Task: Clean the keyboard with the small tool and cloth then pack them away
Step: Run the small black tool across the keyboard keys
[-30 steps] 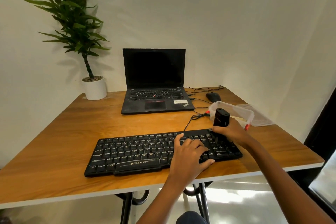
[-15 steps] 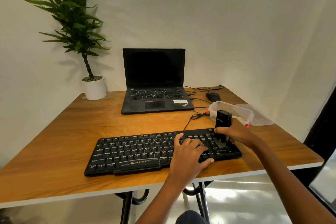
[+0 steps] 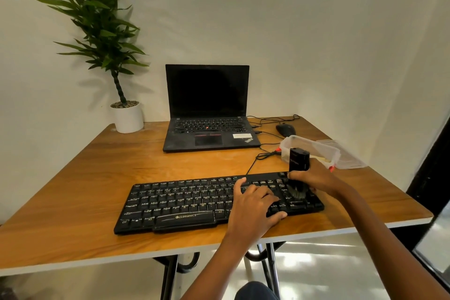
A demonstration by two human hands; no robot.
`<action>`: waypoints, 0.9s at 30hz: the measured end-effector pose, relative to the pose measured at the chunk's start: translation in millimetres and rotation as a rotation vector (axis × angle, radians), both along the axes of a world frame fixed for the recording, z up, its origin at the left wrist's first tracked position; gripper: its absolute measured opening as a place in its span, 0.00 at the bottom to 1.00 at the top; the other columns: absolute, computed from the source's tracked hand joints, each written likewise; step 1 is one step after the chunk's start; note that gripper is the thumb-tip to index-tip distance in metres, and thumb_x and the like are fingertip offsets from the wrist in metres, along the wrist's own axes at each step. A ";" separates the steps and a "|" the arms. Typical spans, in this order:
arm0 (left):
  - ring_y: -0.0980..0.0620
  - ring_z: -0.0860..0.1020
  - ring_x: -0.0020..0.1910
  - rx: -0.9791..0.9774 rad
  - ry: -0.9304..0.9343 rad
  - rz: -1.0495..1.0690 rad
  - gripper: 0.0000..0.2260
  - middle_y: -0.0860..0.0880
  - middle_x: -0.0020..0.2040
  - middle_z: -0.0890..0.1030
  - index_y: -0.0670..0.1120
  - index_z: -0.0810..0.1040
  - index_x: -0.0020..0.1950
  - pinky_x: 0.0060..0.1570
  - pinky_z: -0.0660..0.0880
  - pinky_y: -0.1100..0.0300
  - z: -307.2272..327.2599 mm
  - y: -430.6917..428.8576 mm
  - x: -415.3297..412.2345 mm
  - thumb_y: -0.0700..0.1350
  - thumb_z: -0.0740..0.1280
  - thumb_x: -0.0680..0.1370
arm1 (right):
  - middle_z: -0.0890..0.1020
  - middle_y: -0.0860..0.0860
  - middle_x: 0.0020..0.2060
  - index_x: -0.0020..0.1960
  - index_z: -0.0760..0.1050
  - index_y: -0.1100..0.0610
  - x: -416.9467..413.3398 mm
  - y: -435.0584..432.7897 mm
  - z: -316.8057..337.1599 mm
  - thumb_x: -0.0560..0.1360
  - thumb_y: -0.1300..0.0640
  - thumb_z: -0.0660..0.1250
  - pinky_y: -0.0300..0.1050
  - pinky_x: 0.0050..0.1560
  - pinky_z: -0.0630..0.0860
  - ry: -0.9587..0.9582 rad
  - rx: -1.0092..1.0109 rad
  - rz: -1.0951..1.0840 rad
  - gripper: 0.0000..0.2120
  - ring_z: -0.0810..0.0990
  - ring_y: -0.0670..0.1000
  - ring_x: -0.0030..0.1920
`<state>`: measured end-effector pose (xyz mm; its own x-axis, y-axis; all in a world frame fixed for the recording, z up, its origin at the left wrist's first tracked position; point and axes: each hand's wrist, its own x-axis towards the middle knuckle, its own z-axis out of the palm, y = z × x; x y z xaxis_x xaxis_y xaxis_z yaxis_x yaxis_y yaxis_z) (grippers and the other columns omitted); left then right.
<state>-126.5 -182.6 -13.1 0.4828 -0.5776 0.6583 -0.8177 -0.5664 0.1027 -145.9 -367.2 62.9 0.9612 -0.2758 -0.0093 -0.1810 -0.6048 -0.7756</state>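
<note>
Your right hand [image 3: 316, 179] curls round the small black brush tool [image 3: 299, 159], upright at right of centre, its bristles touching the right-end keys of the Zebronics keyboard [image 3: 175, 200]. Your left hand [image 3: 253, 204] lies spread flat on the keys beside it. The keyboard sits lower centre on the desk [image 3: 73, 178], and a clear plastic container [image 3: 314, 147] stands behind the tool.
</note>
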 end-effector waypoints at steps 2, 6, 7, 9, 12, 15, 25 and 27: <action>0.62 0.77 0.46 0.004 0.004 0.003 0.20 0.62 0.45 0.79 0.59 0.82 0.48 0.65 0.55 0.52 -0.3 0.3 0.2 0.67 0.55 0.73 | 0.79 0.52 0.42 0.45 0.71 0.52 -0.6 0.8 -2.2 0.73 0.55 0.68 0.44 0.47 0.75 -0.062 -0.035 -0.061 0.06 0.78 0.52 0.47; 0.61 0.78 0.47 0.003 0.002 0.006 0.20 0.62 0.45 0.80 0.59 0.82 0.48 0.65 0.55 0.51 0.2 -0.1 0.4 0.67 0.55 0.73 | 0.79 0.50 0.43 0.46 0.70 0.49 -9.0 2.3 -5.1 0.73 0.56 0.68 0.44 0.46 0.75 -0.005 0.028 -0.004 0.08 0.78 0.50 0.47; 0.61 0.78 0.47 0.005 0.000 0.007 0.20 0.62 0.46 0.80 0.59 0.82 0.48 0.65 0.55 0.51 0.6 0.0 0.2 0.67 0.55 0.73 | 0.79 0.50 0.43 0.46 0.70 0.49 -10.3 1.9 -4.4 0.73 0.56 0.68 0.43 0.46 0.75 -0.005 0.038 -0.013 0.08 0.78 0.50 0.48; 0.61 0.78 0.46 0.008 -0.001 0.005 0.20 0.62 0.45 0.80 0.59 0.82 0.48 0.65 0.55 0.51 0.3 0.0 0.1 0.67 0.55 0.73 | 0.79 0.49 0.43 0.46 0.70 0.49 -10.1 1.6 -5.1 0.72 0.54 0.69 0.44 0.47 0.75 -0.069 -0.013 -0.082 0.08 0.79 0.50 0.47; 0.61 0.78 0.46 0.005 0.000 0.001 0.20 0.62 0.45 0.80 0.59 0.82 0.48 0.65 0.55 0.51 0.0 -0.1 0.6 0.67 0.55 0.73 | 0.79 0.50 0.43 0.46 0.70 0.48 -12.9 6.2 -7.4 0.72 0.55 0.69 0.47 0.51 0.77 -0.070 -0.033 -0.053 0.08 0.79 0.51 0.46; 0.61 0.78 0.46 0.008 0.006 0.004 0.20 0.62 0.45 0.80 0.59 0.82 0.48 0.65 0.54 0.51 0.9 0.1 0.1 0.67 0.54 0.73 | 0.78 0.51 0.42 0.46 0.70 0.51 -15.6 6.6 -2.9 0.73 0.58 0.69 0.40 0.43 0.75 -0.060 0.004 -0.039 0.07 0.78 0.48 0.44; 0.62 0.77 0.47 0.006 0.000 0.002 0.20 0.62 0.46 0.79 0.59 0.82 0.48 0.66 0.54 0.51 0.5 0.7 0.3 0.67 0.55 0.73 | 0.78 0.49 0.40 0.45 0.70 0.51 -8.5 2.0 2.5 0.73 0.57 0.68 0.38 0.38 0.72 -0.054 -0.003 -0.069 0.07 0.77 0.48 0.43; 0.62 0.77 0.46 0.002 -0.001 -0.004 0.19 0.62 0.45 0.79 0.59 0.82 0.48 0.66 0.55 0.51 0.9 0.8 -0.1 0.66 0.56 0.73 | 0.79 0.50 0.39 0.44 0.72 0.52 4.3 7.6 -1.0 0.71 0.54 0.70 0.44 0.45 0.76 -0.071 -0.072 -0.101 0.07 0.79 0.50 0.44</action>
<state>-126.6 -181.8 -12.2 0.4797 -0.5805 0.6579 -0.8200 -0.5633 0.1009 -141.6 -359.6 61.9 0.9260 -0.3686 0.0813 -0.1898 -0.6411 -0.7436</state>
